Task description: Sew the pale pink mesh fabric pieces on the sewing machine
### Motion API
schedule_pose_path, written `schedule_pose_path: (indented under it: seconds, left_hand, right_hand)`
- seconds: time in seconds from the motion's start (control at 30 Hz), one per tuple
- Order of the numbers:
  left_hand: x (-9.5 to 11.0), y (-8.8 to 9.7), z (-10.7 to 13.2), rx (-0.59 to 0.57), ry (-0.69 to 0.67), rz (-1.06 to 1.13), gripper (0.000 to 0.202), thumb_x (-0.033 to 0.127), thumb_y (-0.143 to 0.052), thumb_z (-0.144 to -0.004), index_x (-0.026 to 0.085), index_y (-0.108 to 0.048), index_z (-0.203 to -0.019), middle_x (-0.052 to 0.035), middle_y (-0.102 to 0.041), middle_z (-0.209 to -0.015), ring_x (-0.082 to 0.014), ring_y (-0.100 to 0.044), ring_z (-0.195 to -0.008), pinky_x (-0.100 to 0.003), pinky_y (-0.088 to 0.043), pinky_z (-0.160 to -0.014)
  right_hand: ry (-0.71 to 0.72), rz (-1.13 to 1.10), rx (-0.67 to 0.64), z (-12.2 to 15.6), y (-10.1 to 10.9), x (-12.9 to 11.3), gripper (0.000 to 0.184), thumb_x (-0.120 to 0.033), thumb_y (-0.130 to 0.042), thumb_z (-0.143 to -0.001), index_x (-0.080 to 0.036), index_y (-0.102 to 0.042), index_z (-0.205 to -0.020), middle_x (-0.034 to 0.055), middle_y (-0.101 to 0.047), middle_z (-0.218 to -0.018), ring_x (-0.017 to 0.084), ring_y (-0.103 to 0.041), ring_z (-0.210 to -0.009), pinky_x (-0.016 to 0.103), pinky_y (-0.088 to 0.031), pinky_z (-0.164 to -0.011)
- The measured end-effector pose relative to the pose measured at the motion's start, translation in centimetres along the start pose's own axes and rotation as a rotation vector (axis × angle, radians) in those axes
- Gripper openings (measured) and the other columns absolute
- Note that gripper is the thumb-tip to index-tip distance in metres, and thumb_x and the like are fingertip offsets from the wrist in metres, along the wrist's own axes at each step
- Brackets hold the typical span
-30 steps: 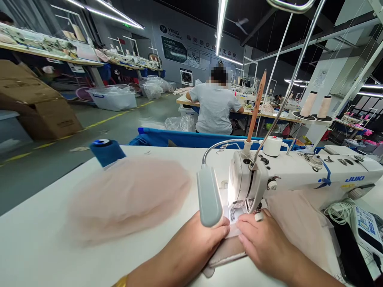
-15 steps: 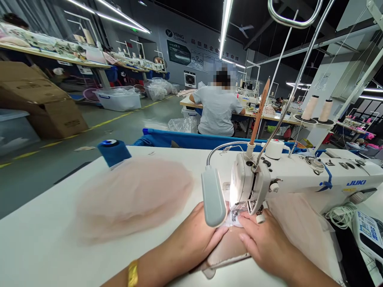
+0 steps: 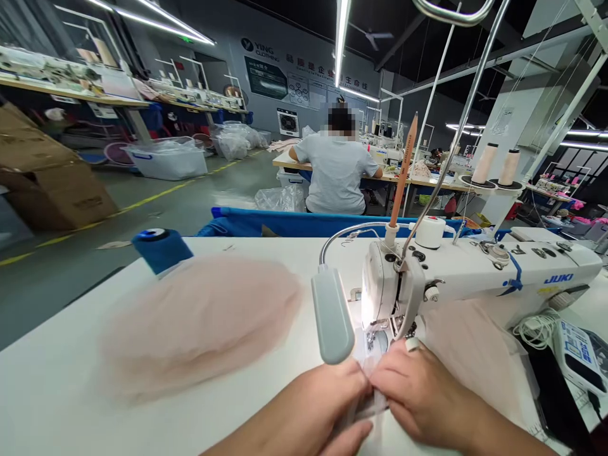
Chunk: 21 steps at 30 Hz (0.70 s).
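A clear plastic tub [image 3: 166,163] is seen far to the left of the sewing machine [image 3: 479,272] and well beyond it. It is filled with something crumpled under clear plastic, which cannot be made out further. A blue fabric-sided bin [image 3: 294,223] is set just behind the machine, along the far edge of the counter [image 3: 61,392]; its contents are hidden by its wall. Cardboard boxes [image 3: 52,183] are stacked on the floor far left of the machine, and what is in them cannot be told.

Both hands are held together directly in front of the machine's needle. The left hand [image 3: 311,405] is reached in knuckles up, thumb below, and is pinched on the pale fabric strip [image 3: 375,405]. The right hand [image 3: 420,392] is placed against it, fingers curled down and closed on the same strip. The strip is laid on the counter just in front of the needle. A heap of pink tulle [image 3: 199,323] is spread on the counter left of the machine, and a blue thread spool [image 3: 161,250] is stood at its far edge.
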<state>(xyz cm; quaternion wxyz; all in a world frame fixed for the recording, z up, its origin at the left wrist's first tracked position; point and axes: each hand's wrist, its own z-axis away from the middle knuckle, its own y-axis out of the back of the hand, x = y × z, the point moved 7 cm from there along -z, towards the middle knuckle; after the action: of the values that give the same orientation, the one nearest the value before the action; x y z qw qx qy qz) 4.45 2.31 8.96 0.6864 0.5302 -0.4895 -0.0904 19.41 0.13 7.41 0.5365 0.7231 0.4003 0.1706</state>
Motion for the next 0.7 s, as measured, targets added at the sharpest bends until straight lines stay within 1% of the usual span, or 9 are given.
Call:
schedule_pose_path:
  seconds: [0.07,0.13,0.2,0.27,0.33,0.43,0.57,0.7]
  left_hand:
    - [-0.4,0.6,-0.2,0.113,-0.069,-0.016,0.022,0.018,-0.050,-0.102,0.025,-0.070,-0.100,-0.0012,-0.075,-0.094,-0.0187,-0.074,-0.078,-0.028,-0.055,-0.072]
    - [-0.5,0.7,-0.4,0.233,-0.174,-0.088,0.029,0.012,-0.044,-0.101,0.024,-0.069,-0.095,-0.0021,-0.072,-0.088,-0.0181,-0.070,-0.071,-0.027,-0.052,-0.067]
    - [-0.4,0.3,-0.5,0.340,-0.277,-0.168,0.032,0.010,-0.042,-0.100,0.023,-0.067,-0.084,-0.0046,-0.070,-0.088,-0.0196,-0.067,-0.072,-0.029,-0.049,-0.066]
    - [-0.5,-0.6,-0.4,0.407,-0.336,-0.203,0.033,0.008,-0.043,-0.101,0.022,-0.064,-0.080,-0.0059,-0.071,-0.093,-0.0208,-0.066,-0.077,-0.032,-0.048,-0.069]
    - [-0.9,-1.6,-0.3,0.433,-0.368,-0.208,0.031,0.006,-0.046,-0.100,0.022,-0.066,-0.083,-0.0049,-0.073,-0.096,-0.0209,-0.066,-0.080,-0.033,-0.048,-0.071]
    - [-1.5,-2.6,-0.1,0.463,-0.376,-0.237,0.030,0.007,-0.050,-0.101,0.024,-0.072,-0.091,-0.0033,-0.073,-0.093,-0.0206,-0.064,-0.076,-0.034,-0.049,-0.071]
    - [-1.7,-2.9,0.0,0.494,-0.369,-0.284,0.036,0.013,-0.046,-0.107,0.025,-0.076,-0.092,-0.0048,-0.072,-0.089,-0.0215,-0.063,-0.074,-0.034,-0.051,-0.068]
    - [-1.7,-2.9,0.0,0.518,-0.358,-0.284,0.042,0.018,-0.042,-0.110,0.025,-0.078,-0.090,-0.0067,-0.072,-0.086,-0.0217,-0.062,-0.073,-0.034,-0.052,-0.067]
  right_hand:
    - [-0.039,0.063,-0.054,0.3,-0.5,0.6,0.015,-0.007,-0.064,-0.091,-0.022,-0.062,-0.094,0.0044,-0.072,-0.099,0.025,-0.059,-0.091,0.036,-0.049,-0.082]
    - [-0.044,0.084,-0.050,0.5,-0.4,1.0,0.017,-0.007,-0.066,-0.091,-0.022,-0.059,-0.089,0.0037,-0.073,-0.101,0.024,-0.057,-0.090,0.037,-0.047,-0.084]
    - [-0.036,0.085,-0.039,0.7,-0.2,1.1,0.019,-0.006,-0.066,-0.092,-0.023,-0.058,-0.088,0.0035,-0.075,-0.106,0.023,-0.058,-0.094,0.037,-0.046,-0.089]
    - [-0.041,0.094,-0.050,0.9,-0.1,1.2,0.021,-0.004,-0.065,-0.094,-0.023,-0.058,-0.088,0.0035,-0.076,-0.107,0.024,-0.058,-0.099,0.038,-0.044,-0.092]
    - [-0.069,0.115,-0.070,1.0,-0.1,1.4,0.022,-0.004,-0.065,-0.093,-0.024,-0.058,-0.087,0.0030,-0.075,-0.100,0.024,-0.057,-0.098,0.038,-0.043,-0.089]
    - [-0.104,0.147,-0.076,1.1,0.1,1.5,0.022,-0.004,-0.065,-0.092,-0.024,-0.058,-0.088,0.0016,-0.074,-0.095,0.025,-0.055,-0.093,0.038,-0.041,-0.084]
    - [-0.110,0.152,-0.072,1.0,0.3,1.2,0.021,-0.003,-0.065,-0.089,-0.024,-0.059,-0.091,0.0008,-0.076,-0.101,0.025,-0.055,-0.094,0.039,-0.039,-0.082]
    - [-0.115,0.152,-0.073,1.1,0.3,1.3,0.021,-0.004,-0.066,-0.089,-0.024,-0.060,-0.092,0.0008,-0.077,-0.102,0.025,-0.055,-0.093,0.039,-0.039,-0.081]
